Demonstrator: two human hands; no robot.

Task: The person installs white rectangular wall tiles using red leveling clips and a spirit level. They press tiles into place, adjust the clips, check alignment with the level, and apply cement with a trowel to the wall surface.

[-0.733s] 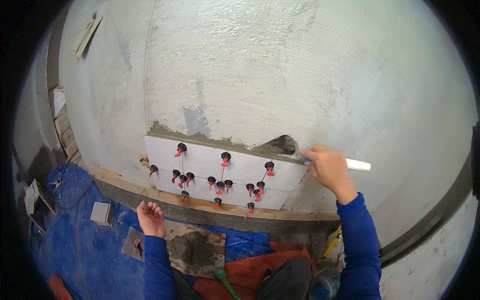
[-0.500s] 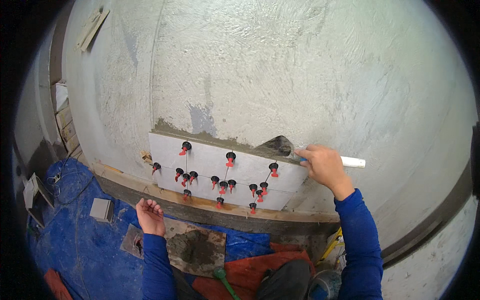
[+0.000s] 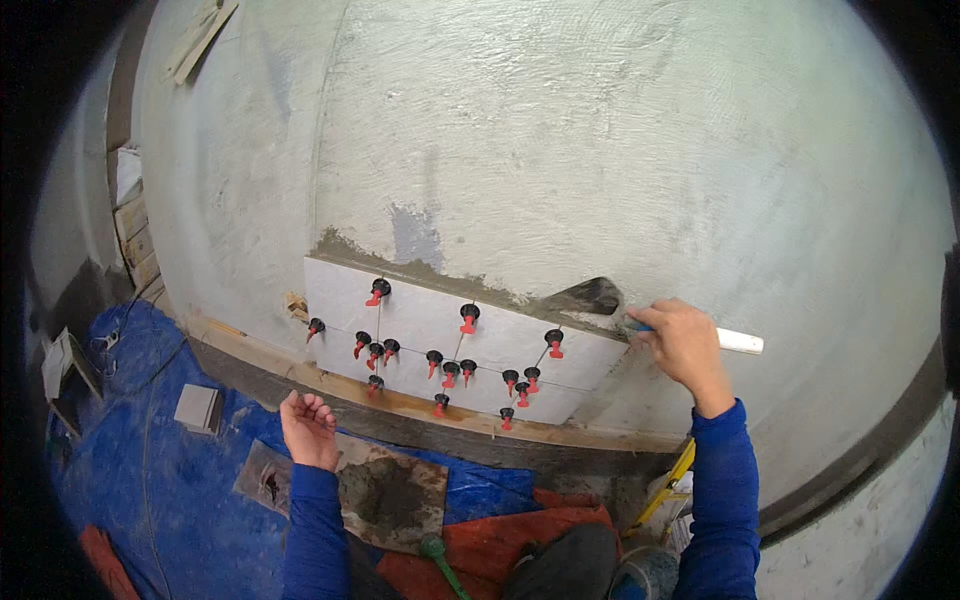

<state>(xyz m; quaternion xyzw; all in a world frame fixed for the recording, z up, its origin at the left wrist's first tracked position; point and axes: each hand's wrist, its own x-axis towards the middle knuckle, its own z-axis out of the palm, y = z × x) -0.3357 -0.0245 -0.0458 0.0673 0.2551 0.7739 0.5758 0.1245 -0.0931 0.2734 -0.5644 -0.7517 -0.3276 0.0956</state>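
My right hand (image 3: 688, 352) is closed round the handle of a trowel (image 3: 590, 297). The dark blade points left and rests at the mortar along the top edge of the wall tiles (image 3: 425, 312); its white handle end sticks out to the right. Pale tiles stand in two rows on the wall, with red-and-black tile levelling clips (image 3: 469, 318) along their joints. Grey mortar (image 3: 350, 248) lies in a rough strip above them. Lower left, my left hand (image 3: 310, 430) hangs empty with the palm up and fingers loosely curled, below the tiles.
A board (image 3: 430, 490) with a heap of mortar lies below on a blue tarp (image 3: 180, 490). Near my legs are a red cloth (image 3: 470, 545) and a green-handled tool (image 3: 440, 560). A yellow level (image 3: 675, 475) stands at right; a stack of tiles (image 3: 198, 408) sits left.
My right hand has moved the trowel to the right along the tiles' top edge. The left hand is raised slightly and still empty. The view has shifted a little.
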